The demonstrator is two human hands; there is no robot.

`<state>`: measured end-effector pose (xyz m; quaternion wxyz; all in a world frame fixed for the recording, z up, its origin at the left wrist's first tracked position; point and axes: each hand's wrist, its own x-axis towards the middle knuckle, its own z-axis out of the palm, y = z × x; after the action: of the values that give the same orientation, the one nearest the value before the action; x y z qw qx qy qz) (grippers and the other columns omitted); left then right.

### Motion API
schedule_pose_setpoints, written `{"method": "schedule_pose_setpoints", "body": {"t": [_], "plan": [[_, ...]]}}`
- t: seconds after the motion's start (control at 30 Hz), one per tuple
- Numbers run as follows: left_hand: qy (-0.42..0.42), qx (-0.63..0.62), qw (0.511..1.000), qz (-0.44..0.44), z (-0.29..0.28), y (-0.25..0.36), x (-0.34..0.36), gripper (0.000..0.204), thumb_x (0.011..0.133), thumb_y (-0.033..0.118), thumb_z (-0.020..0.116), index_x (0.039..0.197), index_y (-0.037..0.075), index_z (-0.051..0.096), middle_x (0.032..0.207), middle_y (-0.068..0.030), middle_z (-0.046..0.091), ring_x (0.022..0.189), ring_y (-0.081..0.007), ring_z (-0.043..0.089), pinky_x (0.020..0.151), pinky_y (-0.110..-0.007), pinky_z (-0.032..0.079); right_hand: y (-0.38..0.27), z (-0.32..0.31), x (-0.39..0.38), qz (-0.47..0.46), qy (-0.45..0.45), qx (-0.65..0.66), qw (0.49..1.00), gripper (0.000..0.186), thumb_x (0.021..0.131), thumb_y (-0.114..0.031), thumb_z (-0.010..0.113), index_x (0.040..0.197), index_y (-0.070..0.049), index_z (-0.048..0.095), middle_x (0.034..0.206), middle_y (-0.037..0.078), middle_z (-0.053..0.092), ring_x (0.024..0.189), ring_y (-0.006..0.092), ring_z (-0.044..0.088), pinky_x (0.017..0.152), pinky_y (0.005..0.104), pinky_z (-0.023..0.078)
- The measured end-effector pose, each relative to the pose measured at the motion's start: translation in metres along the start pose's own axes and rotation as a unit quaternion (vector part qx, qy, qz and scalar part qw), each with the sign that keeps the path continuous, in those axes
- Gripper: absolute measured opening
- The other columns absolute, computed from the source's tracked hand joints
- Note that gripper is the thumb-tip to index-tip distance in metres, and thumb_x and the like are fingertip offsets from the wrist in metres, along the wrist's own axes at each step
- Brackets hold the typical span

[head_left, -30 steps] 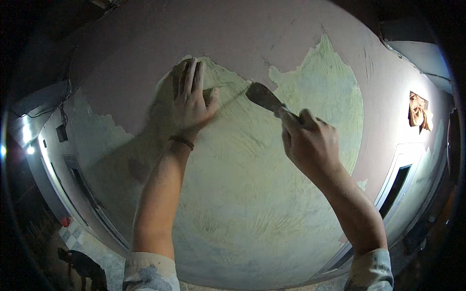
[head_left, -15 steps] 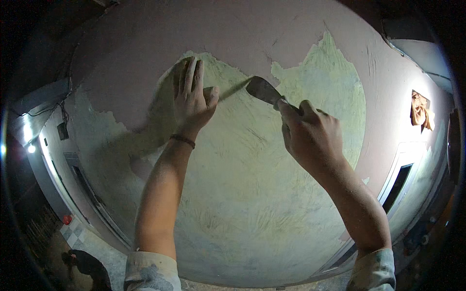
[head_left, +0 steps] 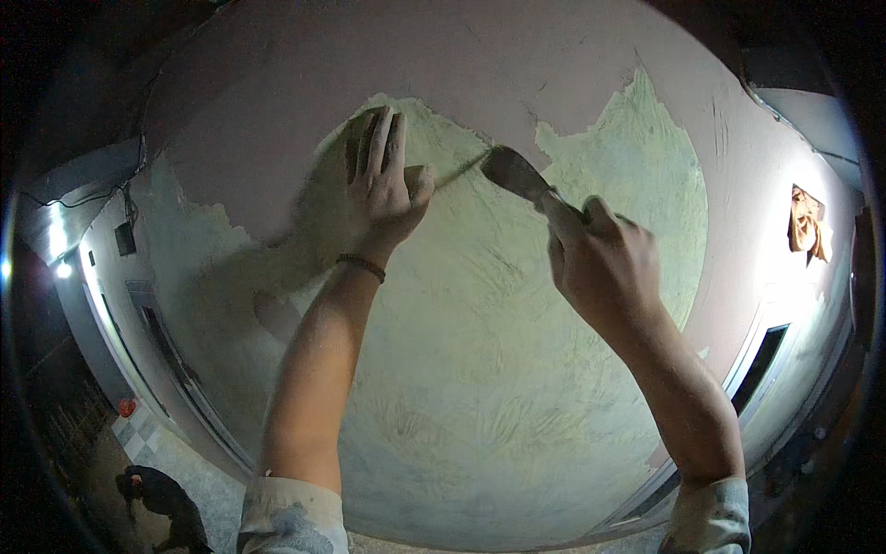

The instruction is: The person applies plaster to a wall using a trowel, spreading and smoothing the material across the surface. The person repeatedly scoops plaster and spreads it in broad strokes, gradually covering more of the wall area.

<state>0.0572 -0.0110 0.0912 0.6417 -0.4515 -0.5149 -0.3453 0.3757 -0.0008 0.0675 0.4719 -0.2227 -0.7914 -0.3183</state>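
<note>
In front of me is a wall with a large pale greenish bare patch (head_left: 461, 360) bordered by mauve paint (head_left: 277, 120) with a ragged edge. My left hand (head_left: 383, 189) lies against the patch near its upper edge, fingers extended upward and thumb out, holding nothing. A dark beaded bracelet (head_left: 362, 267) circles that wrist. My right hand (head_left: 607, 263) is closed round the handle of a scraper (head_left: 513, 173), whose wide dark blade points up and left. The blade's tip is at the ragged paint edge, right of my left hand. Most of the handle is hidden by my fingers.
An orange-brown cloth (head_left: 807, 226) hangs at a wall opening on the right, above a dark doorway (head_left: 761, 367). At the lower left, a person in dark clothing (head_left: 171, 506) is bent over near a red object (head_left: 126, 407). A bright lamp (head_left: 63, 270) shines at far left.
The whole view has shifted slightly, so wall and hands appear a little farther right. My left hand keeps its place on the wall; the scraper stays at the paint edge in my right hand.
</note>
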Motion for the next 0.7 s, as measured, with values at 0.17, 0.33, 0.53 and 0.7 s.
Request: {"method": "schedule_pose_setpoints", "body": {"t": [0.17,0.33,0.53,0.7], "plan": [[0.007,-0.070,0.998,-0.009,0.003,-0.002,0.001,0.079,0.099,0.050,0.047,0.164,0.008,0.036,0.171,-0.0139,0.032,0.160,-0.0358,0.027,0.134,-0.058,0.012,0.000,0.005,0.009,-0.026,0.030,0.008,0.999,0.011,0.101,-0.008,0.058,0.102,0.000,0.065,0.088,0.020,0.070,0.073,0.0281,0.075,0.056,0.0400,0.061],[0.014,-0.049,0.999,-0.004,0.005,-0.004,-0.001,0.080,0.101,0.058,0.041,0.164,0.008,0.037,0.170,-0.0159,0.034,0.160,-0.0367,0.026,0.133,-0.058,0.012,-0.001,0.010,0.000,0.021,-0.025,-0.032,0.999,0.030,0.098,-0.014,0.071,0.128,-0.010,0.073,0.079,0.010,0.065,0.062,0.0197,0.065,0.052,0.0373,0.054],[-0.004,-0.051,0.999,-0.014,0.005,-0.002,-0.002,0.082,0.104,0.062,0.037,0.164,0.006,0.037,0.170,-0.0172,0.032,0.160,-0.0365,0.026,0.133,-0.057,0.012,-0.003,0.005,0.005,0.021,-0.032,-0.033,0.999,0.024,0.099,-0.013,0.069,0.122,-0.008,0.073,0.081,0.011,0.066,0.066,0.0204,0.069,0.053,0.0380,0.056],[-0.023,-0.054,0.998,-0.033,0.001,0.001,-0.001,0.081,0.103,0.059,0.040,0.164,0.006,0.035,0.171,-0.0159,0.030,0.161,-0.0357,0.024,0.134,-0.057,0.013,-0.007,0.003,0.017,-0.031,0.023,-0.021,0.999,0.026,0.099,-0.012,0.067,0.124,-0.008,0.073,0.086,0.014,0.070,0.067,0.0233,0.071,0.056,0.0383,0.058]]}}
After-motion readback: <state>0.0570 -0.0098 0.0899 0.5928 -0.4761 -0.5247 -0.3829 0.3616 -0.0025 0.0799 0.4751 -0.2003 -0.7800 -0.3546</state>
